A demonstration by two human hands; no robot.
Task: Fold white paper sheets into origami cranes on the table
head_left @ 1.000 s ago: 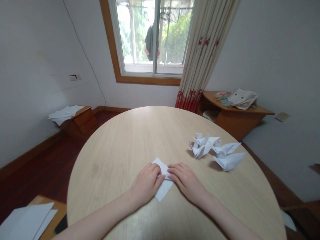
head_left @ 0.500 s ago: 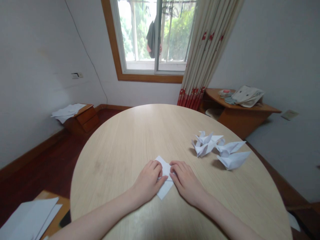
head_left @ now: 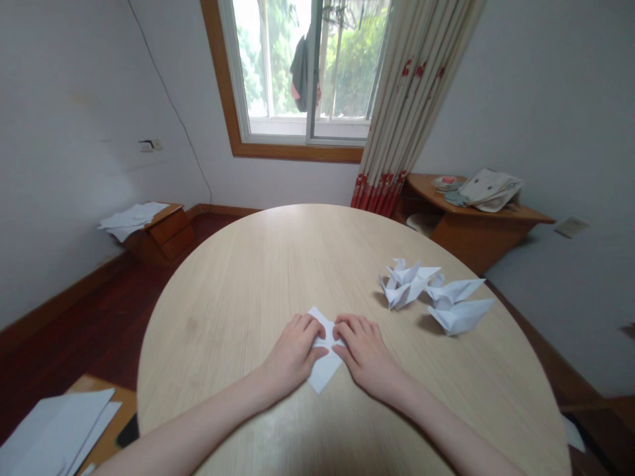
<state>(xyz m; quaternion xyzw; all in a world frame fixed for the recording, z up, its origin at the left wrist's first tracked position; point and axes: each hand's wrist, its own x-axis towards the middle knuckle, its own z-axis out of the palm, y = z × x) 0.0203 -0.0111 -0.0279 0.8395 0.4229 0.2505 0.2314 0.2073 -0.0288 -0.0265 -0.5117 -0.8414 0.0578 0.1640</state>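
A small folded sheet of white paper (head_left: pixel 320 375), shaped like a diamond, lies on the round wooden table (head_left: pixel 238 284) in front of me. My left hand (head_left: pixel 297 347) presses on its left side, thumb and curled fingers on the paper. From the other side, my right hand (head_left: pixel 360 347) pinches the paper's right part the same way. The thumbs and index fingers of both hands come close together over the middle. Parts of the paper's left and right corners are hidden under the fingers. Several folded paper birds (head_left: pixel 459 316) stand to the right, beyond my right hand.
White sheets (head_left: pixel 54 430) lie on a wooden surface at the lower left. A low cabinet (head_left: pixel 171 235) with papers stands at the back left. At the back right, a wooden desk (head_left: pixel 461 218) carries a cloth bag (head_left: pixel 491 190), beside a curtain (head_left: pixel 407 99) and a window.
My fingers have shifted slightly inward on the paper, and my right hand has come closer to the left. The paper birds have stayed in place.
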